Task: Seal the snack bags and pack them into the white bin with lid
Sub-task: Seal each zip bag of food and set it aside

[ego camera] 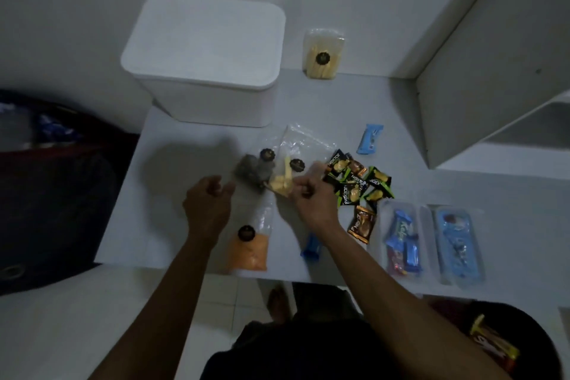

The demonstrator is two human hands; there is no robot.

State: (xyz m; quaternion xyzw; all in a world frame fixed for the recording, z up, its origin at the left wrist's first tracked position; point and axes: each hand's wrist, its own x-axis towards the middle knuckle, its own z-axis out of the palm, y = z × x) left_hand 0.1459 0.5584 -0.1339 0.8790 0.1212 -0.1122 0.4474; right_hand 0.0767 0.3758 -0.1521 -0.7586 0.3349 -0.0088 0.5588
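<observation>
At the frame's centre the right hand (310,194) pinches the lower edge of the clear bag of yellow sticks (285,177), while the left hand (208,200) hovers loosely curled and empty just left of it

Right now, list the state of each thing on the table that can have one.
white bin: lid on, shut.
yellow-stick bag: lying flat, right hand on it.
dark-snack bag: lying flat, untouched.
orange-snack bag: lying flat, seal unclear.
far yellow-stick bag: upright against wall.
left hand: empty, half curled.
</observation>
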